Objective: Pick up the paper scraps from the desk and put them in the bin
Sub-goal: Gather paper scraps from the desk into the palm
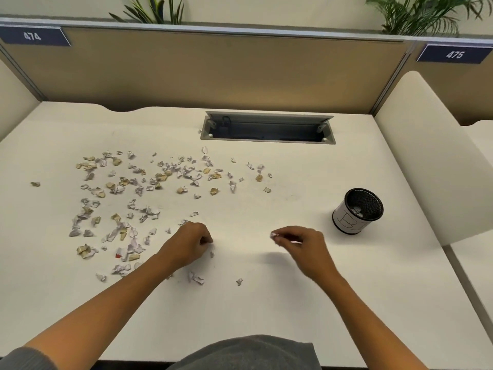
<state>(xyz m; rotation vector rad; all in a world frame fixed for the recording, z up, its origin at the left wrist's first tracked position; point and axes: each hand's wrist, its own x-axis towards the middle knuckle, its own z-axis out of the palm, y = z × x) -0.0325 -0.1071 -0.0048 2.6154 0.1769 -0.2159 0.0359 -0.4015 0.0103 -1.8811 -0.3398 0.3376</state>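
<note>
Our right hand (301, 248) pinches a white scrap (274, 235) left of the bin (357, 210). Left hand (190, 244) is curled, fingertips on another scrap (210, 246). The paper scraps (149, 198) lie scattered further left. Bin's wrapper reads "BI"; divider tags (453, 54) say 474, 475.

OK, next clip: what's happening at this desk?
A person is clearing torn paper scraps off a white desk. The right hand pinches a small white scrap, apart from the black mesh bin, which already holds a few pieces. The left hand is curled at a scrap near the pile's edge. Most scraps remain scattered to the left.
</note>
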